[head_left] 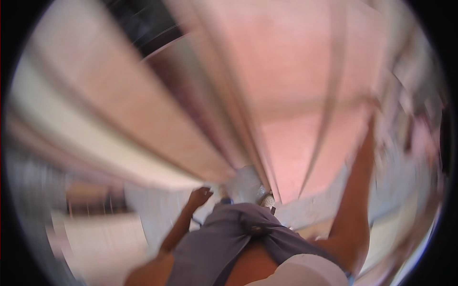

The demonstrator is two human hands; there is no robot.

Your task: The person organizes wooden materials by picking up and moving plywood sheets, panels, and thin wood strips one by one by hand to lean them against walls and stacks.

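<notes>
My left hand [200, 194] hangs low in front of my body, near the lower end of a tan panel [143, 114]. Its fingers curl in, and nothing shows in them. My right arm stretches far forward along the right side of a large pink panel [296, 62]. At that panel's right edge, my right hand [372, 102] is smeared by motion. It seems to be on or close to the edge; whether it grips the panel does not show.
Between the panels runs a dark gap [186, 86], with a black object [143, 24] at its far end. A pale strip [95, 138] borders the tan panel. At lower left lies a light flat board [105, 243]. Grey floor [160, 209] shows around my feet. Blurred clutter [420, 124] stands at right.
</notes>
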